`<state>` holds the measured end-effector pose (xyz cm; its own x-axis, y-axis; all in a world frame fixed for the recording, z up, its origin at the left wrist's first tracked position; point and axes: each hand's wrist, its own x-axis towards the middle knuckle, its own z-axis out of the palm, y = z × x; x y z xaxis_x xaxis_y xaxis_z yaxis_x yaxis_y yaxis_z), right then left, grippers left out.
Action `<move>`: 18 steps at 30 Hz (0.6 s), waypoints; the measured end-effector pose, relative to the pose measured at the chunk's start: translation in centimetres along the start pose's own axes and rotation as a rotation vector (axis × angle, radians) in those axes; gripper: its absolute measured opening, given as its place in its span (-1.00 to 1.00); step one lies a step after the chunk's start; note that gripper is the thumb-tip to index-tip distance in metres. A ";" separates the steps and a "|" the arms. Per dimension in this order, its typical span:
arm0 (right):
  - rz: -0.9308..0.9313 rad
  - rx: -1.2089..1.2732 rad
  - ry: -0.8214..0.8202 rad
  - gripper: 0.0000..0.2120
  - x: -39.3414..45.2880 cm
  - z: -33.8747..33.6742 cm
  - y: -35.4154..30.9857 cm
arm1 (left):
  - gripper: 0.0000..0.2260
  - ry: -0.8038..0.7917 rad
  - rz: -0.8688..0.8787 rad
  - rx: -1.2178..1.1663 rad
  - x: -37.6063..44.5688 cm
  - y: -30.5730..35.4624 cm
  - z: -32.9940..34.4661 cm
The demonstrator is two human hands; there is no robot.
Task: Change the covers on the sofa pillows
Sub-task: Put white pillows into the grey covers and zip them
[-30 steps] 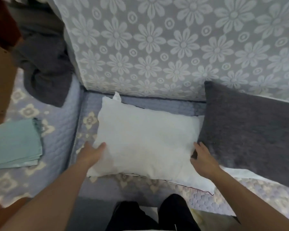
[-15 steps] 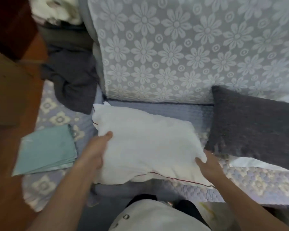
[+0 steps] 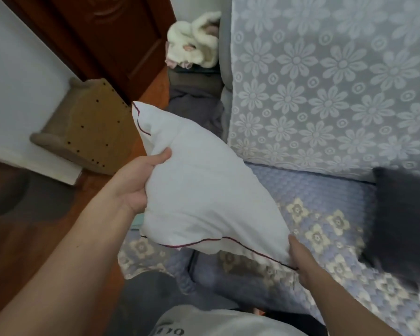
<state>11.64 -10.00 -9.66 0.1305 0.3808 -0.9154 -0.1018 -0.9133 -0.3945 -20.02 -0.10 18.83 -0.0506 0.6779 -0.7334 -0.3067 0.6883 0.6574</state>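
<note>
Above the sofa seat [image 3: 320,197], the white pillow [image 3: 204,197] is now being lifted; a moment ago it was lying flat. The left hand [image 3: 136,183] is gripping its left side and the right hand [image 3: 301,258] is pinching its near corner. A new cover probably comes next.

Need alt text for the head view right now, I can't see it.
Both hands hold a white pillow insert with dark red piping above the quilted sofa seat: left hand grips its side, right hand pinches a lower corner. A dark grey pillow lies at right.
</note>
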 end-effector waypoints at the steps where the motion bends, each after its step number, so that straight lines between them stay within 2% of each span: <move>1: -0.015 0.028 0.035 -0.32 0.1 -0.7 -0.4 | -0.69 -0.038 0.011 -0.024 -0.4 0.4 -0.5; 2: -0.009 0.070 0.038 -0.30 0.3 -1.6 -0.7 | -0.69 -0.063 0.022 -0.050 -0.6 0.7 -1.0; 4: 0.057 0.207 -0.114 -0.31 -0.5 -3.0 -1.2 | -0.66 -0.106 0.038 -0.050 -0.9 0.8 -1.9; 6: 0.041 0.275 -0.231 -0.46 -1.9 -3.9 -1.8 | -0.61 -0.128 0.045 -0.052 0.4 0.1 -3.1; 8: -0.051 0.301 -0.091 -0.57 -4.0 -5.2 -2.4 | -0.60 -0.085 0.089 0.056 2.5 -1.2 -3.6; 10: -0.169 0.373 0.161 -0.62 -5.1 -9.1 -1.7 | -0.68 0.037 0.195 0.371 5.2 -3.8 -2.7; 11: -0.178 0.381 0.235 -0.60 -5.6 -10.9 -1.2 | -0.71 0.113 0.226 0.564 6.4 -5.5 -2.5; 13: -0.190 0.337 0.359 -0.38 -3.3 -16.4 2.4 | -0.68 0.181 0.198 0.781 9.1 -10.0 -2.6; 14: -0.168 0.278 0.371 -0.37 -3.5 -17.8 3.5 | -0.64 0.178 0.167 0.830 10.2 -12.3 -2.9; 16: -0.120 0.138 0.347 -0.57 -4.5 -19.3 4.3 | -0.59 0.118 0.069 0.983 12.3 -17.4 -3.3; 18: -0.035 -0.046 0.324 -0.56 -6.8 -17.8 3.0 | -0.53 0.105 -0.064 1.225 14.1 -21.5 -4.1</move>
<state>28.03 -17.93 -3.15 0.4408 0.3531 -0.8252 -0.0481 -0.9088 -0.4145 -18.06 -6.41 -6.35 -0.1620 0.6492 -0.7431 0.7800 0.5456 0.3065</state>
